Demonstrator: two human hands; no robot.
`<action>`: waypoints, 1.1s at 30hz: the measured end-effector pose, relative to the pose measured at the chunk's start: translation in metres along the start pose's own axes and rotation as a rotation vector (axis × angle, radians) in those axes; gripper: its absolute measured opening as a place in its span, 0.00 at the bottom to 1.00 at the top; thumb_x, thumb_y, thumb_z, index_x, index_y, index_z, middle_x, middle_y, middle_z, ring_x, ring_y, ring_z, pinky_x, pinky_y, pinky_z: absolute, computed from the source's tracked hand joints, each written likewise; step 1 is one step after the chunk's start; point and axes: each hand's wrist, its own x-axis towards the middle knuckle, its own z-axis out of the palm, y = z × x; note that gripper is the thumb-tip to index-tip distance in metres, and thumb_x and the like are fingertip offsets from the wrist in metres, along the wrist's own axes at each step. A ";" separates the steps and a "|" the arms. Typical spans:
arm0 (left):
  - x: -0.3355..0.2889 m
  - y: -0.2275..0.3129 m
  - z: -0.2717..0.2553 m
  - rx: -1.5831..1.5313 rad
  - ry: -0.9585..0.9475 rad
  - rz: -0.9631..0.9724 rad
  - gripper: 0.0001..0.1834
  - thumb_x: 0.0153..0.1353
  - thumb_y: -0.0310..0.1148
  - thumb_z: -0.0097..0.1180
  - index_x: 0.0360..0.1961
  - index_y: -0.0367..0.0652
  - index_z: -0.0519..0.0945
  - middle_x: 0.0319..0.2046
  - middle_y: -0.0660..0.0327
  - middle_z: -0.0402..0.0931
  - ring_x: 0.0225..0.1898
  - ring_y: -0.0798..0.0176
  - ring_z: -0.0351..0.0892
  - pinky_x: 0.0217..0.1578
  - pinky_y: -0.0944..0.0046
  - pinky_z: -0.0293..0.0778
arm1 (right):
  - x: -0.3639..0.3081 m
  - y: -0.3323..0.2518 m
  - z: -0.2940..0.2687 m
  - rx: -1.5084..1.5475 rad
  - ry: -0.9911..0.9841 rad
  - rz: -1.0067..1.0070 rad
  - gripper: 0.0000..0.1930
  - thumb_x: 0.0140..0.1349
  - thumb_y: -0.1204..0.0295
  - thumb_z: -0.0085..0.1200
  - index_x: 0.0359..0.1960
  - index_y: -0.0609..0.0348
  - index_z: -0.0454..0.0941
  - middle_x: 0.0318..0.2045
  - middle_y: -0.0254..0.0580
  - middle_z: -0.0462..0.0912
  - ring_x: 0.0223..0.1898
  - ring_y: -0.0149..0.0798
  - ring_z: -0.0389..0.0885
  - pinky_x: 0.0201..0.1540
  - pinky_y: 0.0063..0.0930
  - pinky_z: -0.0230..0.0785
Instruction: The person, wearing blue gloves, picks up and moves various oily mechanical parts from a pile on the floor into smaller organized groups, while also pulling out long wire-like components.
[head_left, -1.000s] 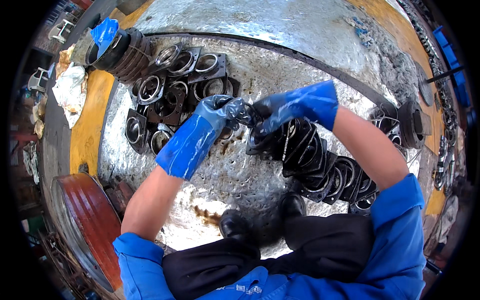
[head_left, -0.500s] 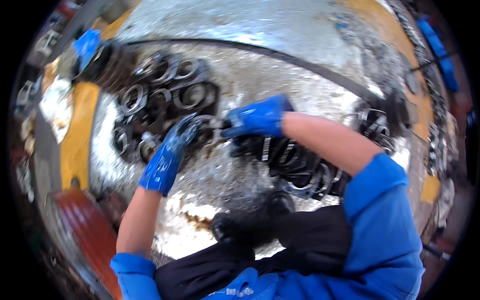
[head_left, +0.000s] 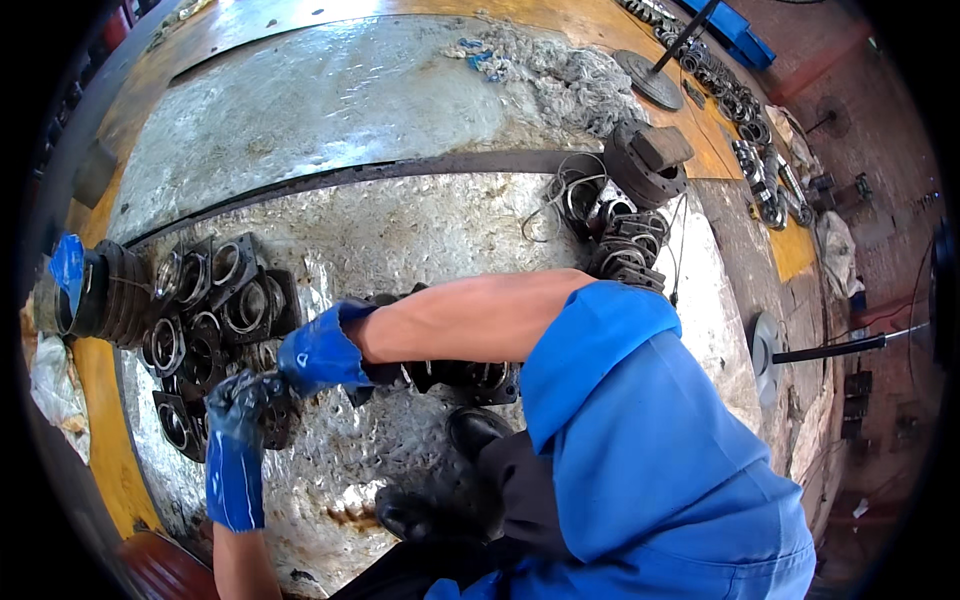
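My left hand [head_left: 238, 405], in a blue glove stained dark over the fingers, is closed with its fingertips meeting those of my right hand. My right hand [head_left: 318, 355], also in a blue glove, reaches across from the right with its fingers bent and partly hidden. Whatever lies between the fingers is too small and dark to name. Right behind the hands is a cluster of dark, greasy square metal flanges [head_left: 255, 305] with round bores. A dark metal part [head_left: 277, 420] sits beside my left hand. More dark metal parts [head_left: 460, 378] are partly covered by my right forearm.
Stacked rings [head_left: 125, 290] with a blue rag [head_left: 67, 268] stand at the left. At the right are ringed metal parts [head_left: 635, 240], a thick round part [head_left: 640, 175] and loose wire [head_left: 545, 215]. Stands with round bases [head_left: 650, 80] and a rag heap [head_left: 585, 85] lie farther off.
My view has swung to the right, so the parts and both hands appear farther left. My left hand's fingers were stretched out and are now curled, and the hands have come together.
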 end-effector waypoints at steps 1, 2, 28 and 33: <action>-0.003 0.004 0.000 0.017 -0.056 -0.020 0.16 0.60 0.32 0.66 0.44 0.32 0.82 0.41 0.53 0.85 0.37 0.61 0.85 0.42 0.61 0.83 | -0.003 -0.002 0.001 0.056 -0.028 0.033 0.19 0.64 0.57 0.52 0.37 0.62 0.84 0.29 0.48 0.84 0.29 0.47 0.81 0.35 0.45 0.72; -0.006 0.009 0.000 0.034 -0.113 -0.037 0.15 0.59 0.31 0.66 0.44 0.32 0.82 0.40 0.54 0.85 0.37 0.62 0.84 0.40 0.61 0.83 | -0.014 -0.013 -0.005 0.111 -0.055 0.067 0.19 0.64 0.57 0.52 0.37 0.62 0.84 0.29 0.47 0.84 0.29 0.47 0.81 0.35 0.45 0.72; -0.030 0.013 -0.010 0.212 -0.010 -0.421 0.10 0.71 0.36 0.55 0.42 0.41 0.83 0.35 0.60 0.85 0.34 0.64 0.83 0.37 0.65 0.80 | -0.348 0.182 -0.019 0.192 0.698 1.155 0.23 0.68 0.52 0.53 0.49 0.61 0.83 0.42 0.53 0.87 0.43 0.47 0.86 0.49 0.40 0.76; -0.008 0.012 -0.010 0.498 -0.087 -0.296 0.07 0.66 0.32 0.57 0.38 0.40 0.82 0.35 0.53 0.83 0.37 0.51 0.85 0.41 0.53 0.83 | -0.375 0.290 0.058 0.033 0.445 1.258 0.34 0.65 0.40 0.51 0.45 0.65 0.85 0.43 0.59 0.87 0.48 0.55 0.85 0.55 0.44 0.74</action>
